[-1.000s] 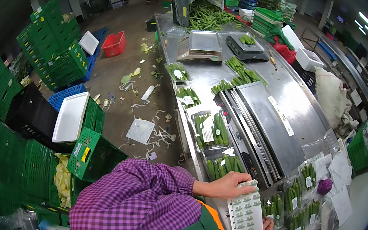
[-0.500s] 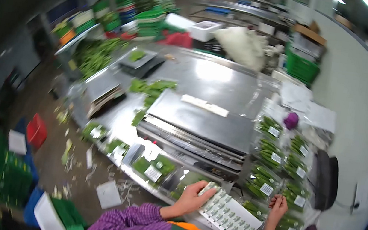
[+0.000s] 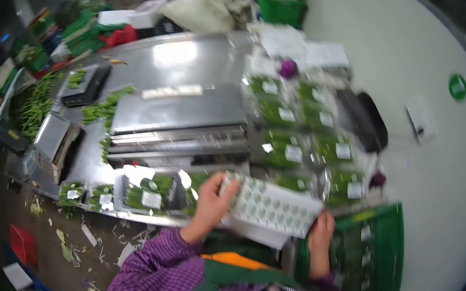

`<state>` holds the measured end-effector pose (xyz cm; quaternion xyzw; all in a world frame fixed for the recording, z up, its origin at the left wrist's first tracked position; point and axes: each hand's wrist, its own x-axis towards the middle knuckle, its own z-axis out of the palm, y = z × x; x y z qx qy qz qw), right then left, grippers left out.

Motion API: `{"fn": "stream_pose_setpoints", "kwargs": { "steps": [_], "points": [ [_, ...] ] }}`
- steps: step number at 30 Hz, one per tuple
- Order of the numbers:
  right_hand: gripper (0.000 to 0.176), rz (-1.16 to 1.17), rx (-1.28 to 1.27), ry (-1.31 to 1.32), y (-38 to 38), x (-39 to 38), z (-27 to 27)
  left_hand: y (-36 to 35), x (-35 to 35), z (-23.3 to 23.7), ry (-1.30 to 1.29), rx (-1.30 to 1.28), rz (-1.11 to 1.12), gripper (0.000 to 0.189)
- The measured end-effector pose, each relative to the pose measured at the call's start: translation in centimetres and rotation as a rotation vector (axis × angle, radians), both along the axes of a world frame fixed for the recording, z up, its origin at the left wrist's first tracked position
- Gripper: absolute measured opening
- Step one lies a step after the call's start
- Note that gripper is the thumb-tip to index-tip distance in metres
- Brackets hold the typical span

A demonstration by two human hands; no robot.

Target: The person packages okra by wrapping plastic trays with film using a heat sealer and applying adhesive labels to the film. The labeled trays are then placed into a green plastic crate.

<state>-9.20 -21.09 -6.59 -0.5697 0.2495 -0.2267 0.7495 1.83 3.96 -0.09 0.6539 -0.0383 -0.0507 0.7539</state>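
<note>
A white sheet of small green-and-white stickers (image 3: 272, 205) lies tilted in front of me, with a blank strip near its right end. My left hand (image 3: 214, 205) grips its left end, thumb on top. At the right edge of the sheet, my right hand (image 3: 321, 232) is closed, fingertips against the paper; whether a single sticker is pinched there is too blurred to see. Just beyond the sheet lie clear bags of green vegetables (image 3: 284, 152) with white labels, set out in two columns. A packed tray of greens (image 3: 147, 192) sits left of my left hand.
A metal wrapping machine (image 3: 184, 112) stands on the steel table. Right of me is a green crate (image 3: 396, 249) holding labelled packs. A black bag (image 3: 362, 121) and a purple ball-shaped thing (image 3: 288, 68) lie by the wall. Loose greens (image 3: 38, 105) fill a bin at left.
My view has swung to the right. My right hand has moved from over the bags to the right edge of the sticker sheet; my left hand keeps its hold.
</note>
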Motion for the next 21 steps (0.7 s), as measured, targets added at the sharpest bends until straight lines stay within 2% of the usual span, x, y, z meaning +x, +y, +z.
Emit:
{"fn": "stream_pose_setpoints", "kwargs": {
  "steps": [1, 2, 3, 4, 5, 7, 10, 13, 15, 17, 19, 21],
  "points": [
    [0.025, 0.014, 0.11, -0.014, 1.0, -0.3, 1.4, -0.5, -0.9, 0.4, 0.003, -0.031, 0.001, 0.012],
    [0.028, -0.044, 0.111, -0.016, 1.9, -0.8, 1.5, -0.5, -1.6, 0.2, 0.002, -0.011, -0.029, 0.012],
    [0.034, 0.161, 0.189, -0.008, 1.2, -2.9, 1.4, -0.4, -2.9, -0.3, 0.008, 0.015, -0.057, 0.012],
    [0.04, 0.141, 0.175, 0.017, 1.6, -4.2, 1.3, -0.9, -4.1, -0.4, 0.0, -0.02, -0.089, 0.012],
    [0.043, 0.259, 0.232, -0.014, 0.9, -6.2, -0.1, -1.5, -5.2, -0.4, -0.018, -0.061, -0.112, 0.013],
    [0.048, 0.172, 0.265, -0.008, 1.7, -9.7, -0.6, -2.1, -7.9, -1.3, 0.007, -0.028, -0.16, 0.015],
    [0.054, 0.178, 0.389, -0.141, 2.0, -15.3, -1.1, -3.3, -12.7, -1.7, 0.053, 0.057, -0.248, 0.015],
    [0.055, 0.13, 0.445, -0.135, 1.6, -21.1, -1.6, -4.5, -18.0, -2.2, 0.121, 0.076, -0.315, 0.015],
    [0.05, 0.03, 0.509, -0.179, 1.8, -23.6, -1.8, -4.6, -20.6, -3.1, 0.072, 0.13, -0.344, 0.014],
    [0.05, 0.032, 0.397, -0.048, 1.4, -26.7, -2.2, -3.9, -22.7, -3.0, 0.014, 0.299, -0.432, 0.012],
    [0.048, 0.023, 0.346, -0.004, 1.5, -29.3, -1.8, -4.2, -24.8, -1.4, -0.181, 0.412, -0.522, 0.013],
    [0.052, -0.031, 0.327, 0.066, 2.0, -31.5, -2.1, -3.2, -25.1, -2.0, -0.203, 0.343, -0.678, 0.009]
  ]
}}
